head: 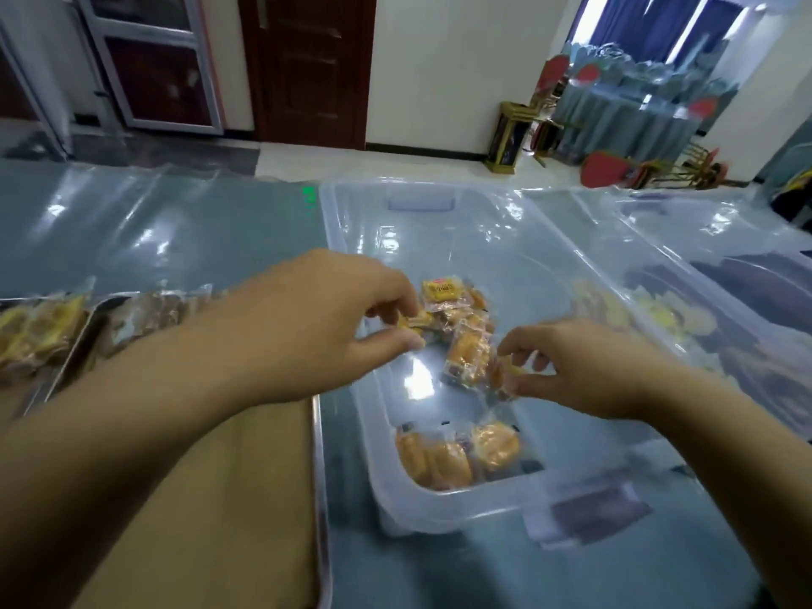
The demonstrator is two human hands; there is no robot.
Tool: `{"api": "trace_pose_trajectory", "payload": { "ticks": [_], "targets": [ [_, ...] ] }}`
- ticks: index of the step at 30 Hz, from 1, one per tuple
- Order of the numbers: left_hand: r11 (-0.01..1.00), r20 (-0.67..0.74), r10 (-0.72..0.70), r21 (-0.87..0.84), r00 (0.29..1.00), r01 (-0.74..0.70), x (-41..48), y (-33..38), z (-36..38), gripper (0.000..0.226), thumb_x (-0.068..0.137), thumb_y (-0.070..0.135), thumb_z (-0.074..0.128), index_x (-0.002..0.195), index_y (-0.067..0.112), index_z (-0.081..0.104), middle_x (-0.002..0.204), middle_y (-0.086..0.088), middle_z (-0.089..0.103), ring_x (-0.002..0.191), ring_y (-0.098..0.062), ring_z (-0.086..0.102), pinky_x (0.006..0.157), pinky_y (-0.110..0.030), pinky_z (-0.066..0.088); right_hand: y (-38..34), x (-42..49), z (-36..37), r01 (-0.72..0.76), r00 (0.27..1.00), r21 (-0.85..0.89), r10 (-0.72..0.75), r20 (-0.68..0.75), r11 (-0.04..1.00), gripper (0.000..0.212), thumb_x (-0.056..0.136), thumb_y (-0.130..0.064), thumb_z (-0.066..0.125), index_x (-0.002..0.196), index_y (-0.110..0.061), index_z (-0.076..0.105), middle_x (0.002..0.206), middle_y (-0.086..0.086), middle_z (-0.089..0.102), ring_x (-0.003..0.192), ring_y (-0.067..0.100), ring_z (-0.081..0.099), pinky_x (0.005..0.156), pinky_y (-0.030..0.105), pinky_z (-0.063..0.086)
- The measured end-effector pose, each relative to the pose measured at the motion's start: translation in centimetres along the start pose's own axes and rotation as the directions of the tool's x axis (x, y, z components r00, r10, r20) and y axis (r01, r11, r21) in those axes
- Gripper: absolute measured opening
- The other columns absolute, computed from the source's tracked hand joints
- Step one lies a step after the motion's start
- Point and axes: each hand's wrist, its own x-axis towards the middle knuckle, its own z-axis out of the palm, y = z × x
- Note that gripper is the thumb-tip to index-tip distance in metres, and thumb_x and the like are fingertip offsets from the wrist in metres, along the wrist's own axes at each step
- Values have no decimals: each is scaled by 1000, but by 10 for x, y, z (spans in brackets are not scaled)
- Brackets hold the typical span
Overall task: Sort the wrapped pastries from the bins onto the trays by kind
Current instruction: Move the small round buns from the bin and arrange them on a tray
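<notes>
- Two clear bins on the counter (175,222): near bin (439,507) in the middle, second bin (659,265) toward the right edge.
- Near bin holds two clusters of wrapped pastries: mid cluster (461,327), number unclear through blur; near-wall cluster (457,454), about three.
- Second bin shows pale yellow packs (659,318); count not readable.
- Two trays at the left edge: far-left tray (35,331) and next tray (145,309), both loaded, counts blurred. A third tray (323,498) lies by the near edge under the left forearm.
- Left hand (316,327), palm down over the near bin, fingers pinched on a pack (417,320).
- Right hand (584,367), palm down, fingers curled on a pack (505,375).
- Bare bin floor between the clusters; open counter beyond the trays.
</notes>
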Motion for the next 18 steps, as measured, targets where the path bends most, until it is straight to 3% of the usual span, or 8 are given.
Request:
{"api": "trace_pose_trajectory", "payload": {
  "ticks": [2, 6, 10, 13, 18],
  "targets": [
    [994, 164, -14, 108, 986, -3, 25, 12, 16, 43, 76, 61, 43, 109, 37, 56, 100, 18, 59, 88, 0, 53, 75, -23, 48, 18, 18, 7, 74, 991, -35, -69, 119, 997, 34, 85, -47, 58, 116, -35, 52, 108, -11, 62, 92, 11, 56, 80, 30, 47],
    [972, 472, -117, 234, 874, 4, 72, 15, 58, 38, 84, 55, 54, 116, 36, 50, 106, 15, 55, 87, -4, 48, 68, -23, 38, 38, 55, 32, 216, 934, -93, -178, 310, 972, 51, 79, -41, 68, 126, -29, 50, 118, -4, 59, 92, 14, 52, 79, 27, 42],
    [927, 650, -304, 370, 697, 60, 101, 7, 102, 47, 86, 50, 57, 125, 26, 47, 114, 4, 55, 89, -14, 46, 70, -27, 35, 47, 89, 46, 347, 852, -131, -254, 458, 929, 61, 80, -39, 69, 134, -24, 44, 127, 1, 55, 106, 19, 52, 82, 27, 38],
    [908, 735, -378, 414, 563, 68, 113, 1, 128, 49, 88, 43, 57, 128, 18, 47, 116, -4, 57, 91, -19, 50, 63, -25, 35, 51, 110, 61, 391, 825, -175, -260, 501, 904, 61, 81, -35, 70, 134, -20, 44, 129, 3, 53, 113, 22, 52, 89, 30, 42],
    [888, 805, -408, 460, 430, -19, 129, -8, 155, 52, 89, 31, 60, 135, 15, 40, 126, -7, 51, 101, -22, 50, 73, -29, 35, 53, 129, 80, 406, 793, -186, -244, 559, 895, 62, 82, -32, 69, 137, -18, 42, 135, 6, 50, 118, 25, 49, 95, 36, 42]
  ]
}}
